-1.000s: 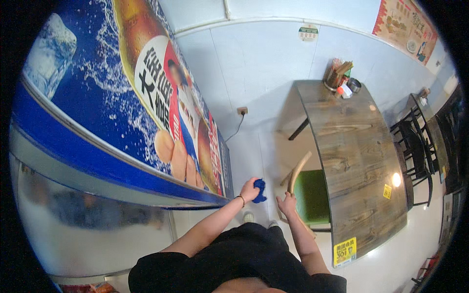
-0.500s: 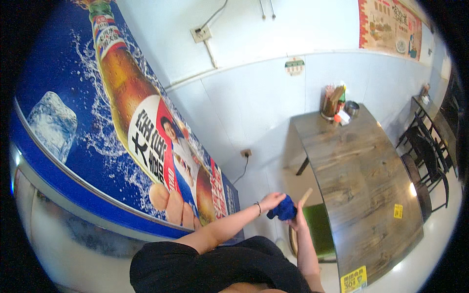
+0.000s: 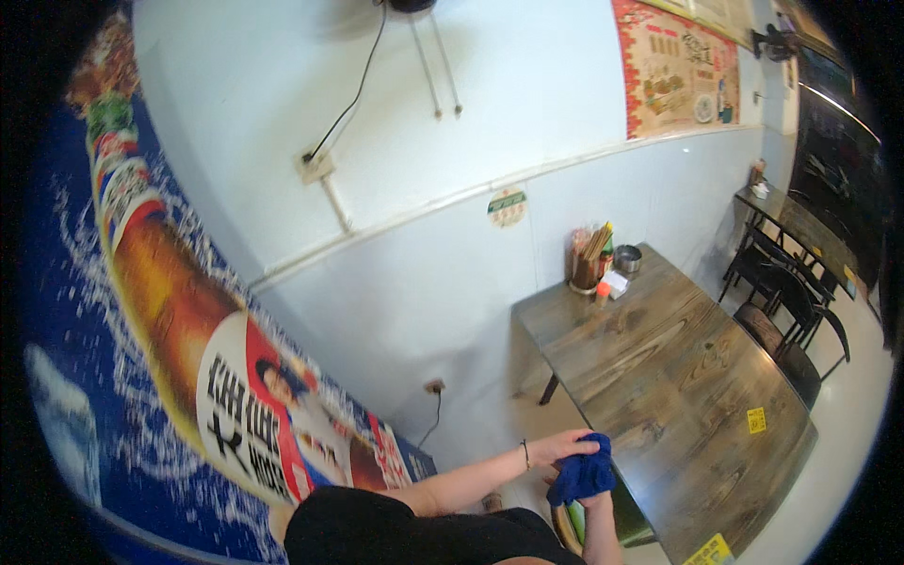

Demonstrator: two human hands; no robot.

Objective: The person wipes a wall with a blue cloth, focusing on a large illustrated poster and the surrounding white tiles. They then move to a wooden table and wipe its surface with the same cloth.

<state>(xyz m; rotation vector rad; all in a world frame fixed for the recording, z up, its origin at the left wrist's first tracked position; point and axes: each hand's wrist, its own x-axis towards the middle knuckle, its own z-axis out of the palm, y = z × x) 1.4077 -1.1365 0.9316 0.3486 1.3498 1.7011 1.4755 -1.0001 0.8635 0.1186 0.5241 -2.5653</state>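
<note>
Wall point(image 3: 424, 122): pale, 2-toned, with a thin rail running across it; a socket box and cables high up, a round sticker near the rail, a menu-style poster point(image 3: 673, 66) at upper right.

Banner point(image 3: 169, 358): large blue advertising panel at the left, showing a bottle and splashing water, curved by the lens.

Worktop point(image 3: 678, 395): long grey-brown wood-grain table, set end-on to the wall, 2 small yellow stickers on its right and near edges. A green seat shows partly beneath its near corner.

Chairs point(image 3: 786, 301): dark metal frames beside the worktop's right side; a second table stands further back.

Condiment group point(image 3: 598, 259): holder of chopsticks, small bottles and a metal cup at the worktop's far end against the wall.

Cloth point(image 3: 582, 476): blue, bunched, held between both hands just off the worktop's near left corner, well apart from the condiment group.

Left hand point(image 3: 560, 444): wrist with a thin band, lying over the top of the cloth, grip curled down onto it.

Right hand point(image 3: 593, 499): mostly hidden beneath the cloth; it touches the cloth from below, but the grip's closure cannot be told.
</note>
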